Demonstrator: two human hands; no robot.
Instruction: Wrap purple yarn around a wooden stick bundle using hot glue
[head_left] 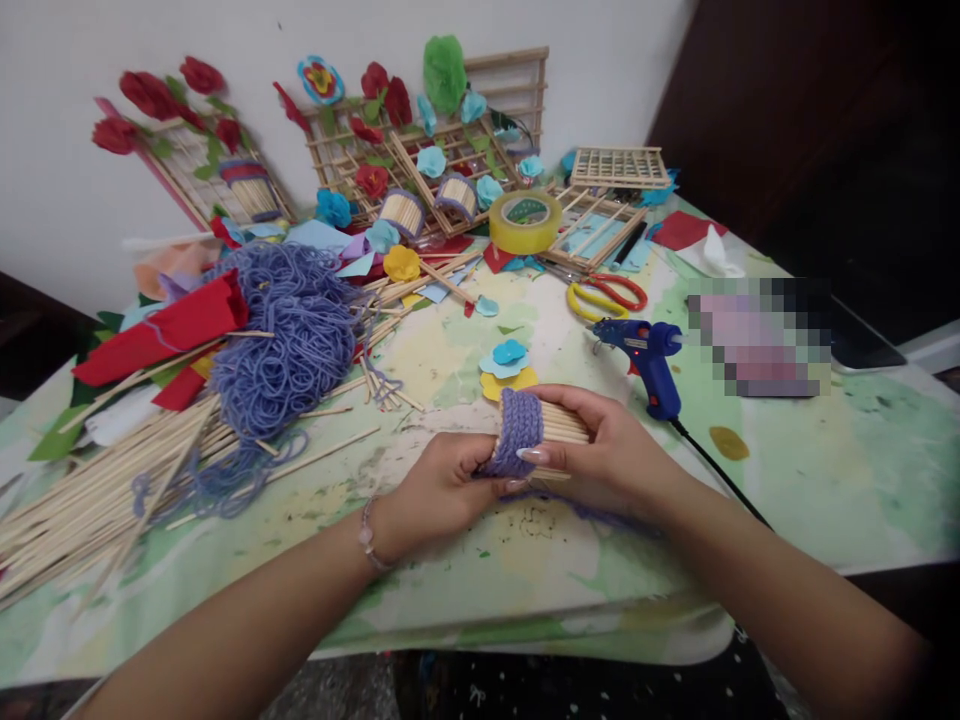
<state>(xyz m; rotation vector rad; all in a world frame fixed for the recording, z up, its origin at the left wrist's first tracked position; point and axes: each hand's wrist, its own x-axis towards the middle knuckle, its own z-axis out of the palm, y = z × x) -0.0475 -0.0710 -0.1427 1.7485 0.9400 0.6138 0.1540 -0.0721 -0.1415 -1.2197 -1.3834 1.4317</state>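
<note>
Both my hands hold a small basket of wooden sticks (564, 424) tipped on its side, with a band of purple yarn (517, 432) wound round one end. My left hand (448, 482) is closed on the yarn-covered end, thumb along its lower edge. From the right, my right hand (611, 445) wraps the sticks, its thumb pressed against the yarn band. A loose strand of purple yarn (600, 515) trails under my right hand on the table. Just behind the basket lie paper flower shapes in yellow (495, 384) and blue (509, 351).
A blue glue gun (651, 362) with a black cord lies to the right, near scissors (609, 297). Yellow tape (525, 222) sits farther back. Purple yarn (285, 335) and many wooden sticks (127, 480) cover the left. Stick lattices (510, 70) with paper flowers lean on the wall.
</note>
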